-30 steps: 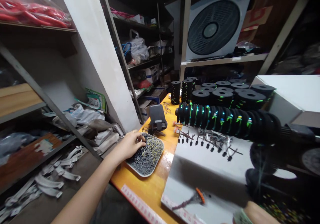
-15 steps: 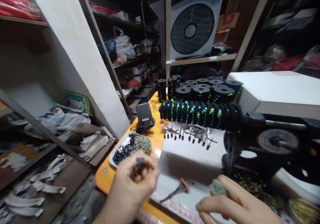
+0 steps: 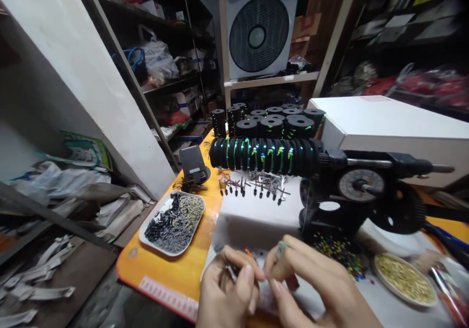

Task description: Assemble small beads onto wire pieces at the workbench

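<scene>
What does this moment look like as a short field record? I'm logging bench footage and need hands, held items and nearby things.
left hand: fingers pinched on a small dark part, too blurred to identify
right hand: fingertips meet the left hand's, above the white sheet
tray of small dark parts: on the orange table, left of the hands
winding machine: behind the hands, carrying a row of black bobbins
dish of yellow bits: to the right
</scene>
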The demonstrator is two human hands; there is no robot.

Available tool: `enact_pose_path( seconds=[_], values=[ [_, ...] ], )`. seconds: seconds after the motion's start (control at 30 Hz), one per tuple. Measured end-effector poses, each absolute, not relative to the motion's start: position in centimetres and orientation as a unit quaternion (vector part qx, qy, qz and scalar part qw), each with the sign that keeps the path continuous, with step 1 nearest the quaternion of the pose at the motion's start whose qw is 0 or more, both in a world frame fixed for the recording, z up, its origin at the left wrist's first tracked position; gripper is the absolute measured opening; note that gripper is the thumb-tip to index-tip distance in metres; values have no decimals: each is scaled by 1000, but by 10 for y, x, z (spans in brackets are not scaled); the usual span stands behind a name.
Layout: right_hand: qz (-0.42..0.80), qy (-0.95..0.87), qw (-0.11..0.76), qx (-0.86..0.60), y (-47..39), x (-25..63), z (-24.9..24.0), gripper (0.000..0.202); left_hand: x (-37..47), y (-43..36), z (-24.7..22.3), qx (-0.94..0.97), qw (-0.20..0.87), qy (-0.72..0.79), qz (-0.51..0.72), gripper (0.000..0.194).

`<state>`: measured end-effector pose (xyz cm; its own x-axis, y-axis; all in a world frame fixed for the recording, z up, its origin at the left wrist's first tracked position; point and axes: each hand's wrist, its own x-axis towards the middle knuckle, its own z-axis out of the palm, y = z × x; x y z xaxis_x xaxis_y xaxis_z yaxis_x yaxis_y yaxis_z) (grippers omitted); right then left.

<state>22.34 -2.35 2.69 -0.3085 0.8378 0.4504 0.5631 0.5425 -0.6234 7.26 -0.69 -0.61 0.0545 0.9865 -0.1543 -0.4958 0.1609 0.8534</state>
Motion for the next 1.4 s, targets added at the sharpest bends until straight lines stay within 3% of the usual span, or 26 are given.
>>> enact_pose_path(
  seconds=[0.17,0.27,0.43,0.7,0.87,0.97,1.07,1.23,1.4],
  values=[
    [191,-739,430,-483,-17,238,40,20,52,5,-4,387,565,437,584,21],
    [221,-704,461,-493,-15,244,42,20,37,13,3,573,465,470,484,6],
    [238,-701,461,-490,-18,241,40,21,22,17,8,765,326,483,274,18],
    [235,-712,460,-476,-19,237,41,19,21,20,1,836,267,455,154,40],
    [235,-718,456,-471,-18,235,42,21,21,23,2,859,234,444,98,33],
    [226,-723,455,-468,-20,234,42,21,26,17,0,860,209,447,127,25],
    [208,-735,440,-472,-21,232,42,21,33,9,0,807,253,463,266,16],
    [199,-768,418,-444,-26,227,35,18,54,-3,3,513,483,413,577,13],
    [202,-781,407,-429,-30,224,28,21,70,-11,-2,312,688,359,548,28]
  ],
)
